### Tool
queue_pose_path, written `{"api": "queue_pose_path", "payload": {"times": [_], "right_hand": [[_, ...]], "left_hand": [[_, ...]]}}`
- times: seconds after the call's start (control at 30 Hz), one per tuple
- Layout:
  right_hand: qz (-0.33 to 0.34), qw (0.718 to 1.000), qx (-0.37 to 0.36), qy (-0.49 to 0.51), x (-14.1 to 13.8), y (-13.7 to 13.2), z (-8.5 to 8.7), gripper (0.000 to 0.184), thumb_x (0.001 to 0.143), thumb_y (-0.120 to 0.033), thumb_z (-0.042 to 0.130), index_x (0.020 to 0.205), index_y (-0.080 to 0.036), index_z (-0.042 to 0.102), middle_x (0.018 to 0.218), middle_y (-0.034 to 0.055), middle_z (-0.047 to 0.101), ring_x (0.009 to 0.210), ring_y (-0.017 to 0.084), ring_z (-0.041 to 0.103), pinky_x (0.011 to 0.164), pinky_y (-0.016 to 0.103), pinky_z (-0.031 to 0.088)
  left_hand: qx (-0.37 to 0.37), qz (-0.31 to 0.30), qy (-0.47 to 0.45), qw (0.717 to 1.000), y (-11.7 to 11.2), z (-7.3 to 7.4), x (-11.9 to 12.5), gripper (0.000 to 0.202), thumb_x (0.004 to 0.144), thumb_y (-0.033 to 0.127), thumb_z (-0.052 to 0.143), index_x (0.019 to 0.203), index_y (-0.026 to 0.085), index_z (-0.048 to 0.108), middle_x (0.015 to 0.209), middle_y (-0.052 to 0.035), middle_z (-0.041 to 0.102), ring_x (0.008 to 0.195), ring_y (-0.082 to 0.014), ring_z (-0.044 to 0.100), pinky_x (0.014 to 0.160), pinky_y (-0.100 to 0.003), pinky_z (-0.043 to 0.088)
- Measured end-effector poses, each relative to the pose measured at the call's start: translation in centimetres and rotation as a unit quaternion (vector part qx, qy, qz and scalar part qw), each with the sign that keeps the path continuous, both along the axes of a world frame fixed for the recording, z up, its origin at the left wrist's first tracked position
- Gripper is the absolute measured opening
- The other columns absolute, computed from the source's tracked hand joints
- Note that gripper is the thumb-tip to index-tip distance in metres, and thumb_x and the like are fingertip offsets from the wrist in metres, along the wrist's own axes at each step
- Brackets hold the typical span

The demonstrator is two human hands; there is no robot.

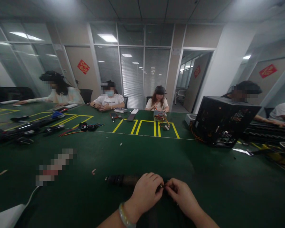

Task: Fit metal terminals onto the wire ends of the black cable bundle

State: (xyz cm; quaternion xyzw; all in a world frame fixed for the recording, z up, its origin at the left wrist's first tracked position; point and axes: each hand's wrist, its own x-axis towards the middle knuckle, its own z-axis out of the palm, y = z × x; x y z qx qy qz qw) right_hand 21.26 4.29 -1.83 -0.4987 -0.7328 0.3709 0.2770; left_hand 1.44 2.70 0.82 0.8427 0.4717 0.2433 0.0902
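My left hand (pixel 146 191), with a bangle at the wrist, is closed in a pinch. A small dark piece with a shiny, brass-coloured end (pixel 161 185) shows at its fingertips. Close by on the right, my right hand (pixel 181 194) pinches with thumb and forefinger right beside that piece. Whatever it grips is too small to make out. Behind my left hand a dark, tool-like cylinder (pixel 118 180) lies on the green table, its narrow metal tip pointing left. My left hand hides part of it.
A black computer case (pixel 218 122) stands at the right. Dark tool-like parts (pixel 30 126) and wired parts (pixel 86 126) lie at the left. A power supply with coloured wires (pixel 161 116) sits across the table. Several people sit around. A white cable (pixel 32 195) runs at the near left.
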Motion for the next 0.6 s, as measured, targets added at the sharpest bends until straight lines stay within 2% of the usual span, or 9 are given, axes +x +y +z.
{"api": "queue_pose_path", "payload": {"times": [0.13, 0.33, 0.43, 0.6], "right_hand": [[0.002, 1.0, -0.012, 0.0, 0.05, 0.08, -0.26, 0.014, 0.087, -0.029, 0.055, 0.085, -0.02, 0.066, 0.076, 0.0003, 0.067, 0.065, 0.015, 0.059, 0.056, 0.021, 0.04], [0.004, 1.0, -0.023, 0.013, 0.17, 0.08, -0.37, 0.015, 0.088, -0.03, 0.055, 0.086, -0.021, 0.066, 0.078, 0.0001, 0.068, 0.065, 0.015, 0.06, 0.056, 0.021, 0.04], [0.002, 1.0, -0.021, 0.007, 0.14, 0.05, -0.24, 0.014, 0.087, -0.03, 0.056, 0.085, -0.021, 0.066, 0.074, -0.0007, 0.066, 0.063, 0.014, 0.058, 0.055, 0.02, 0.039], [0.001, 1.0, -0.008, 0.007, 0.09, -0.16, 0.0, 0.013, 0.087, -0.028, 0.056, 0.083, -0.021, 0.066, 0.073, -0.0015, 0.065, 0.066, 0.014, 0.058, 0.057, 0.02, 0.039]], "left_hand": [[0.002, -0.028, -0.01, 1.0, 0.08, 0.07, -0.13, 0.012, 0.086, 0.015, 0.057, 0.093, 0.024, 0.061, 0.1, 0.0018, 0.065, 0.095, -0.0182, 0.055, 0.084, -0.032, 0.038], [-0.005, -0.003, -0.021, 1.0, -0.02, 0.02, -0.02, 0.015, 0.084, 0.018, 0.061, 0.099, 0.023, 0.059, 0.101, 0.0001, 0.064, 0.095, -0.0187, 0.056, 0.088, -0.033, 0.039], [0.003, -0.016, -0.007, 1.0, -0.01, -0.03, 0.0, 0.01, 0.087, 0.018, 0.059, 0.095, 0.024, 0.06, 0.102, 0.0009, 0.065, 0.097, -0.0182, 0.056, 0.089, -0.033, 0.039], [0.006, -0.017, -0.007, 1.0, -0.12, 0.06, 0.03, 0.016, 0.085, 0.016, 0.06, 0.099, 0.025, 0.059, 0.103, 0.002, 0.065, 0.098, -0.0174, 0.056, 0.089, -0.032, 0.039]]}}
